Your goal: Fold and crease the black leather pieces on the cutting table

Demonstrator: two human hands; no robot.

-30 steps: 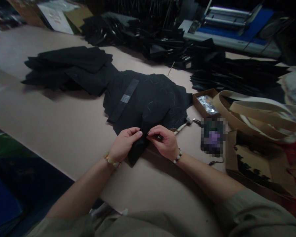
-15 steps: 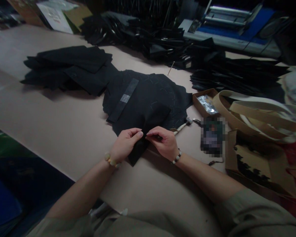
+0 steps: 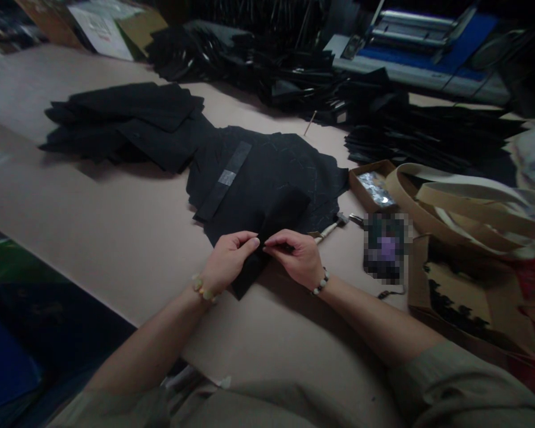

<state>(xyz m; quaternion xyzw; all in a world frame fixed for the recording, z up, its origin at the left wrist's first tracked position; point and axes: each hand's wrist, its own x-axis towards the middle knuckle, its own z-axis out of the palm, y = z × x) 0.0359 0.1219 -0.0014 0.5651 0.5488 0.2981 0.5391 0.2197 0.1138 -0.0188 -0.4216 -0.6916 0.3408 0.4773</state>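
Left hand (image 3: 226,261), nearly closed, pinches black fabric (image 3: 249,276); right hand (image 3: 301,258) pinches beside it, contents unclear.

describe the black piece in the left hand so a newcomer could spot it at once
On the pale table, find the black pile mid-picture. At its near side is the left hand. The black piece is the one it pinches, a pointed corner jutting toward the camera, while its neighbours lie in the pile.
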